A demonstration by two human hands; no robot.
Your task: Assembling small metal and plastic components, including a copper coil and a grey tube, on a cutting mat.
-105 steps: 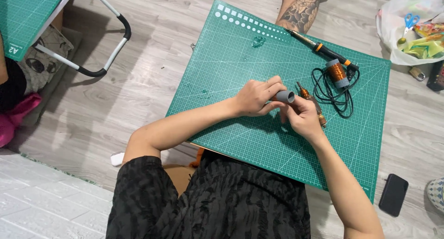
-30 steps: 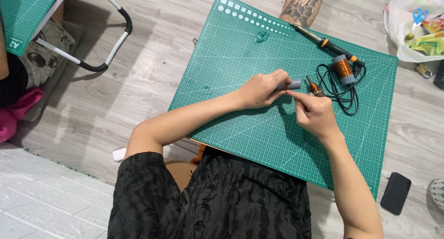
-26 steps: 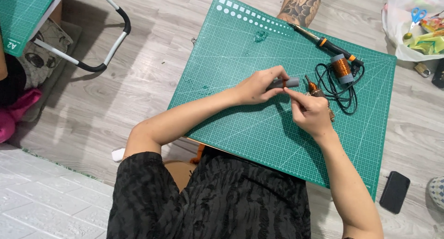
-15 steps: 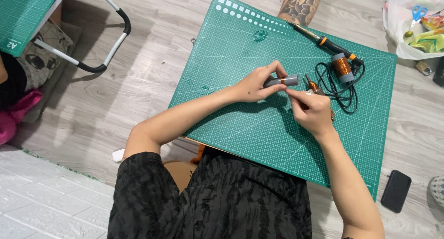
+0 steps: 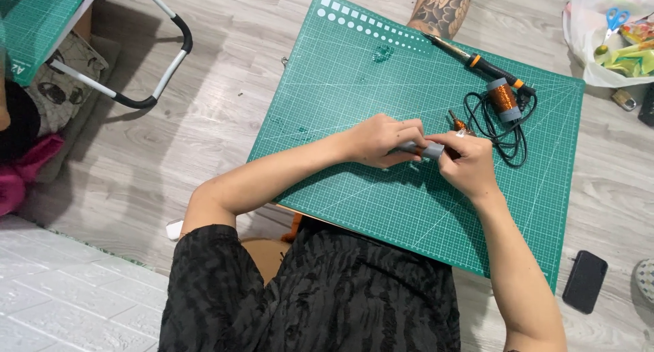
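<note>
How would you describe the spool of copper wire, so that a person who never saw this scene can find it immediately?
Start from the big green cutting mat on the wooden floor and go to its far right corner. There, beside the black-and-orange soldering iron and above the coiled black cable, stands the spool of copper wire. It is the only shiny copper-coloured cylinder there, with grey ends.

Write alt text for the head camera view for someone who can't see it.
Two hands, left and right, pinch a small grey cylinder over a green cutting mat. A soldering iron and copper wire spool lie beyond.
</note>
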